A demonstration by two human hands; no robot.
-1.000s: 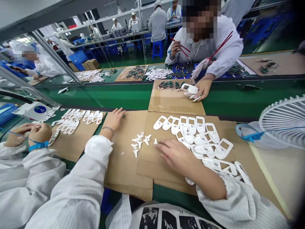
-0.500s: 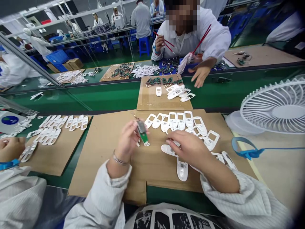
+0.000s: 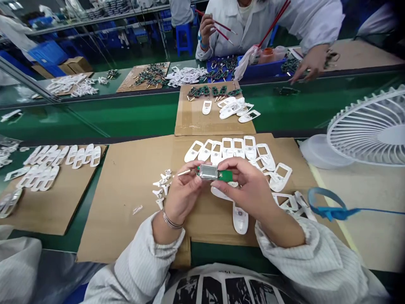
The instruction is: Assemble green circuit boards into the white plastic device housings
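Head camera showed my left fingers [image 3: 189,180] and right fingers [image 3: 233,164] pinched shut on the green circuit board [image 3: 209,172], held level just above the cardboard sheet [image 3: 133,177], near the sheet's white shells [image 3: 238,147].

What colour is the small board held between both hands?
Green board, with a silvery panel; head view shows it best.
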